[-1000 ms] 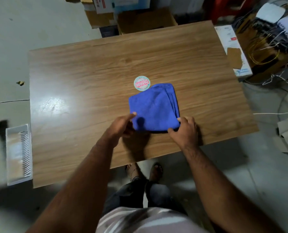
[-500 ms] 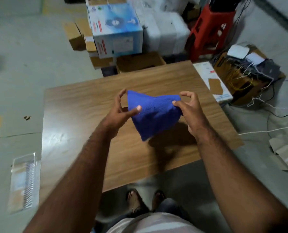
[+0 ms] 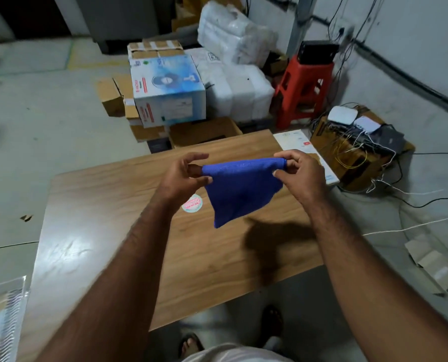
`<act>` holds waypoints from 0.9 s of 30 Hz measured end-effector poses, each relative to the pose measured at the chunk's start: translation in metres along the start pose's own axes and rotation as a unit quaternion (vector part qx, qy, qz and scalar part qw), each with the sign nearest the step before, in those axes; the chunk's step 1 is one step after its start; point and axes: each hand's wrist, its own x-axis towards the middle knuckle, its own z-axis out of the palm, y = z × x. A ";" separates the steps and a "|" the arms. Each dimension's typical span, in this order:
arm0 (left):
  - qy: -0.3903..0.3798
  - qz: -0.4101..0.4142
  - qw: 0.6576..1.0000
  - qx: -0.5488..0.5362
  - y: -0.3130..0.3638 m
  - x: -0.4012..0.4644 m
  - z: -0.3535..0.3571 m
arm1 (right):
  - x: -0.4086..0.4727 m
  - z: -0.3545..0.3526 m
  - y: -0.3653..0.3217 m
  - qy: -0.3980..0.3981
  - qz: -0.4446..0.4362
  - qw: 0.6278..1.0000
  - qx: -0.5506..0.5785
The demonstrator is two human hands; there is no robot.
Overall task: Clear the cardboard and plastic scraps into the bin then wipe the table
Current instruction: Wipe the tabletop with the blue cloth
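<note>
Blue cloth (image 3: 239, 189) held in the air above the worktop (image 3: 113, 205), clear of its surface. Left grip (image 3: 185, 176) pinches the cloth's left upper corner, right grip (image 3: 300, 173) pinches the right; cloth hangs to a point between them. Round sticker (image 3: 192, 204) lies on the worktop just below the left grip.

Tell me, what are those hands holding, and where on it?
A blue cloth, pinched at its top corners by the left hand and right hand.
</note>
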 end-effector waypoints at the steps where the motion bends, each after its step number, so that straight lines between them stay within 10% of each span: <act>1: 0.029 0.012 0.999 0.035 0.005 0.004 0.011 | 0.006 -0.005 0.005 0.012 -0.021 1.000 -0.016; 6: 0.170 0.072 0.943 0.277 0.022 0.041 0.066 | 0.048 -0.032 0.031 0.044 -0.103 0.989 -0.097; 14: 0.154 0.068 0.982 0.089 -0.042 0.023 0.143 | 0.070 -0.068 0.141 -0.056 -0.185 0.972 -0.134; 20: 0.031 -0.045 0.982 0.182 -0.142 -0.032 0.200 | 0.011 -0.064 0.250 -0.242 -0.119 0.925 -0.267; 27: 0.106 -0.099 0.966 0.212 -0.159 -0.030 0.205 | 0.004 -0.003 0.227 -0.213 -0.091 0.926 -0.298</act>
